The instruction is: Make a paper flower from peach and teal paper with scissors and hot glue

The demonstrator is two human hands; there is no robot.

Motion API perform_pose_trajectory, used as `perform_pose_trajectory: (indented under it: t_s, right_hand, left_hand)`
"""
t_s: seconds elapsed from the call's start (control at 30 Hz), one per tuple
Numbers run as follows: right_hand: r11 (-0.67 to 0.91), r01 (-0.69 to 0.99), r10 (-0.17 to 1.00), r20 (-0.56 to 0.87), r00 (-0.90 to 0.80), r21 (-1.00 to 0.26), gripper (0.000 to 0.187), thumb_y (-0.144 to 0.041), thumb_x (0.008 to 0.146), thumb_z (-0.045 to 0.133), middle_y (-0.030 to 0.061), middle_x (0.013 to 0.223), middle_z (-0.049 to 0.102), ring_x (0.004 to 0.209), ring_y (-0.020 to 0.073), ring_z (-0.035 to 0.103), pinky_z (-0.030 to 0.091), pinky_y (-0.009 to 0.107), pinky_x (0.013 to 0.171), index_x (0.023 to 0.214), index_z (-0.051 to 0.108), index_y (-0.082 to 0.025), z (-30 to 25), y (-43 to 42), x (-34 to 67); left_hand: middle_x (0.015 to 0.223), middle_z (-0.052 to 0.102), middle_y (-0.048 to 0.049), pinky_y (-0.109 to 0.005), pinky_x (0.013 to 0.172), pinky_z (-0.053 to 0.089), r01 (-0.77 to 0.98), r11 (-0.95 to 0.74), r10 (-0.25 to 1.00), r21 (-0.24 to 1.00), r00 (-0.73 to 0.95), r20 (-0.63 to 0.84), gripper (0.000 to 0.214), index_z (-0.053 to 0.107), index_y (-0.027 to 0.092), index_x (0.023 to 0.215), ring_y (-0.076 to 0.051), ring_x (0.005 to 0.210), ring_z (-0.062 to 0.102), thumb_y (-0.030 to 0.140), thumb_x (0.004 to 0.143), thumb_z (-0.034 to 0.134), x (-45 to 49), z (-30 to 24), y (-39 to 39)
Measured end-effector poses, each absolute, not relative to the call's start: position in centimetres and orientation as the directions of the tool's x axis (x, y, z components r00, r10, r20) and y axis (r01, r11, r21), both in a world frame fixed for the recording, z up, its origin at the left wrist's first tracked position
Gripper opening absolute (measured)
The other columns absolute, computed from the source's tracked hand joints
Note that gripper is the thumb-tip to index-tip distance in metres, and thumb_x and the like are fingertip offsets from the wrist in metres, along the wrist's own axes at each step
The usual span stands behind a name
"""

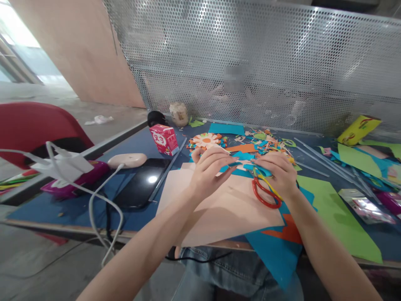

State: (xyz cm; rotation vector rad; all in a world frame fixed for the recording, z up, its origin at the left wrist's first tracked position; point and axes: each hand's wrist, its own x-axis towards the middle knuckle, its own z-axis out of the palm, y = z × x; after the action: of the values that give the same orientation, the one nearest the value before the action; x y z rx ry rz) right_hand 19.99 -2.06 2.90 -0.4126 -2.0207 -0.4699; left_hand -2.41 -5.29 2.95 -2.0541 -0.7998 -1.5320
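Observation:
My left hand (210, 170) and my right hand (278, 172) are close together above the table, fingertips pinching a small piece of blue paper (246, 156) between them. Its exact shape is partly hidden by the fingers. Beside and partly beneath my right hand lie scissors (266, 200) with a red and yellow handle. A large pale peach sheet (219, 209) is spread under both hands. Just beyond my left hand sits a fringed paper flower (207, 141) in orange, white and blue.
Paper scraps (271, 142) litter the back. At left are a phone (142, 184), a pink box (164, 139) and a white charger (67, 167) with cables. Green sheets (338, 213), clear sticks (328, 161) and a yellow box (359, 130) lie right. A perforated metal panel (266, 54) closes the back.

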Motion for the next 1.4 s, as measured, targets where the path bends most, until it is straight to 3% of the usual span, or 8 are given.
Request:
perform_pose_trajectory:
  t_s: [0.17, 0.33, 0.57, 0.7, 0.8, 0.93, 1.17, 1.4]
  right_hand:
    - [0.865, 0.481, 0.108, 0.883, -0.458, 0.144, 0.033, -0.017, 0.081, 0.058, 0.0001, 0.089, 0.068, 0.083, 0.0173, 0.064, 0.053, 0.034, 0.076, 0.109, 0.06, -0.033, 2.7, -1.8, 20.0]
    - [0.886, 0.455, 0.136, 0.889, -0.436, 0.087, 0.029, -0.016, 0.08, 0.058, 0.0008, 0.089, 0.069, 0.082, 0.0163, 0.064, 0.053, 0.032, 0.077, 0.105, 0.062, -0.031, 2.9, -1.9, 19.7]
    - [0.83, 0.546, 0.374, 0.837, -0.399, -0.111, 0.01, -0.029, 0.083, 0.056, 0.0031, 0.079, 0.069, 0.073, 0.0164, 0.064, 0.051, 0.028, 0.064, 0.085, 0.064, -0.023, 3.1, -2.5, 18.9]
    - [0.798, 0.538, 0.524, 0.756, -0.394, -0.273, 0.017, -0.033, 0.083, 0.055, 0.0028, 0.071, 0.065, 0.063, 0.0144, 0.06, 0.047, 0.025, 0.056, 0.074, 0.062, -0.02, 2.9, -2.5, 18.6]
    - [0.756, 0.516, 0.621, 0.691, -0.369, -0.403, 0.02, -0.035, 0.082, 0.055, 0.0005, 0.062, 0.059, 0.054, 0.0119, 0.052, 0.042, 0.023, 0.051, 0.07, 0.061, -0.019, 2.7, -2.3, 18.4]
    - [0.706, 0.512, 0.687, 0.649, -0.326, -0.49, 0.025, -0.039, 0.08, 0.055, -0.0013, 0.058, 0.053, 0.052, 0.0106, 0.048, 0.04, 0.022, 0.05, 0.066, 0.058, -0.019, 2.7, -2.2, 18.3]
    - [0.678, 0.5, 0.721, 0.623, -0.305, -0.539, 0.025, -0.041, 0.078, 0.056, -0.0015, 0.058, 0.052, 0.051, 0.0101, 0.045, 0.036, 0.022, 0.047, 0.067, 0.06, -0.019, 2.7, -2.1, 18.4]
    - [0.648, 0.501, 0.754, 0.577, -0.314, -0.574, 0.025, -0.039, 0.077, 0.058, -0.0016, 0.057, 0.05, 0.053, 0.0104, 0.046, 0.036, 0.022, 0.047, 0.063, 0.057, -0.018, 2.6, -2.2, 18.3]
  left_hand:
    - [0.082, 0.07, 0.001, -0.034, 0.081, 0.039, 0.678, -0.735, 0.18, -0.012, 0.212, 0.961, 0.016, 0.061, 0.025, 0.092, -0.016, 0.084, 0.064, 0.019, 0.077, 0.063, -2.4, 2.9, -5.2]
    - [0.081, 0.07, -0.0002, -0.036, 0.086, 0.039, 0.678, -0.732, 0.278, 0.072, 0.201, 0.939, 0.009, 0.065, 0.025, 0.087, -0.017, 0.084, 0.063, 0.025, 0.079, 0.063, -2.4, 3.0, -5.1]
    - [0.087, 0.07, -0.0033, -0.035, 0.084, 0.043, 0.536, -0.705, 0.562, 0.465, 0.021, 0.827, 0.024, 0.064, 0.023, 0.1, -0.017, 0.085, 0.063, 0.032, 0.078, 0.063, -2.2, 2.7, -4.6]
    - [0.089, 0.07, -0.0055, -0.032, 0.083, 0.047, 0.26, -0.614, 0.757, 0.745, -0.074, 0.649, 0.04, 0.06, 0.019, 0.109, -0.017, 0.087, 0.064, 0.032, 0.072, 0.068, -2.1, 2.5, -3.9]
    - [0.09, 0.07, -0.0071, -0.031, 0.078, 0.05, 0.009, -0.484, 0.873, 0.875, -0.057, 0.484, 0.049, 0.057, 0.017, 0.113, -0.019, 0.09, 0.065, 0.033, 0.069, 0.07, -2.0, 2.6, -3.7]
    - [0.088, 0.071, -0.0058, -0.031, 0.079, 0.051, -0.108, -0.391, 0.92, 0.914, -0.084, 0.383, 0.042, 0.059, 0.018, 0.109, -0.018, 0.09, 0.065, 0.036, 0.071, 0.067, -2.0, 2.8, -3.5]
    - [0.072, 0.069, -0.0001, -0.032, 0.081, 0.051, -0.164, -0.356, 0.933, 0.92, -0.117, 0.341, 0.041, 0.061, 0.018, 0.097, -0.014, 0.075, 0.065, 0.031, 0.061, 0.076, -2.3, 2.7, -3.1]
    - [0.07, 0.069, 0.0003, -0.031, 0.078, 0.051, -0.182, -0.362, 0.93, 0.914, -0.132, 0.342, 0.038, 0.06, 0.018, 0.092, -0.013, 0.072, 0.065, 0.031, 0.061, 0.076, -2.3, 2.5, -2.9]
